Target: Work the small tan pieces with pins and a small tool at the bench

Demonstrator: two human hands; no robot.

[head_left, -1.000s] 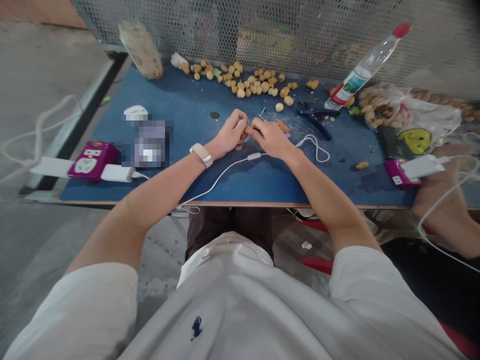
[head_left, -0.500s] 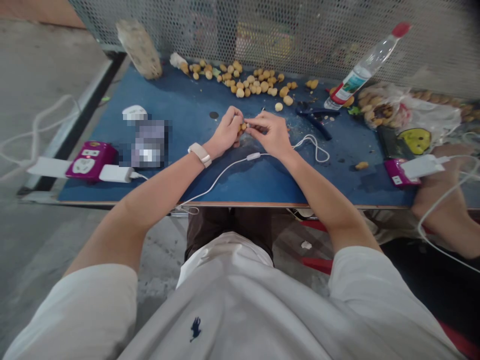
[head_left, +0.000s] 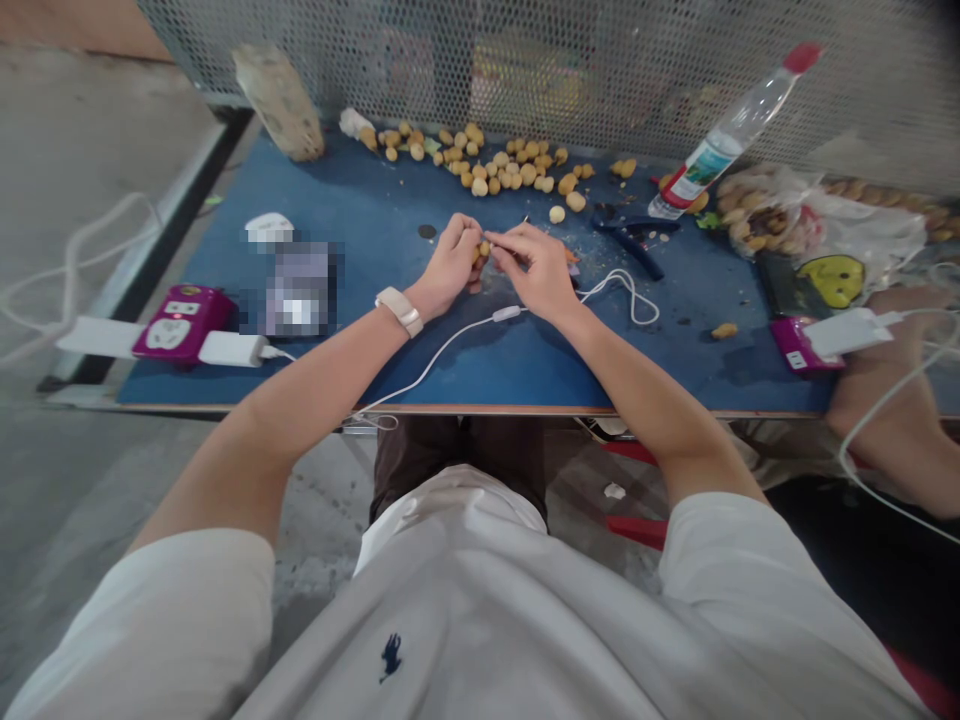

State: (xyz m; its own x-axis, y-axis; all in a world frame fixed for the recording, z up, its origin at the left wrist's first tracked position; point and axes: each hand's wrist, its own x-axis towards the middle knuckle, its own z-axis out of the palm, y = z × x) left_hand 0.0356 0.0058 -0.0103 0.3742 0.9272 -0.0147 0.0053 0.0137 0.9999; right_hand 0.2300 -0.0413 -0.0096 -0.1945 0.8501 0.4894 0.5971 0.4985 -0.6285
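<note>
My left hand (head_left: 453, 260), with a white band on the wrist, is closed around a small yellowish-brown round piece (head_left: 484, 249) above the blue table (head_left: 450, 365). Fingertips of my right hand (head_left: 536, 265) are pinched together right beside that piece; whatever they grip is too small to make out. Something orange shows behind my right hand. A row of round yellow-brown pieces (head_left: 516, 172) lies along the back of the table. Dark blue pliers (head_left: 637, 243) rest to the right of my hands, and a white cable (head_left: 442, 350) runs below them.
A bottle with a red cap (head_left: 705, 165) leans at the back right, near plastic bags (head_left: 862, 225). Purple power blocks (head_left: 184, 322) sit at both sides. A wrapped bundle (head_left: 279, 105) stands back left. Another person's arm (head_left: 885, 420) is at the right edge.
My right hand has shifted slightly left and turned a little, uncovering something orange behind it. My left hand stays nearly in place around the small piece.
</note>
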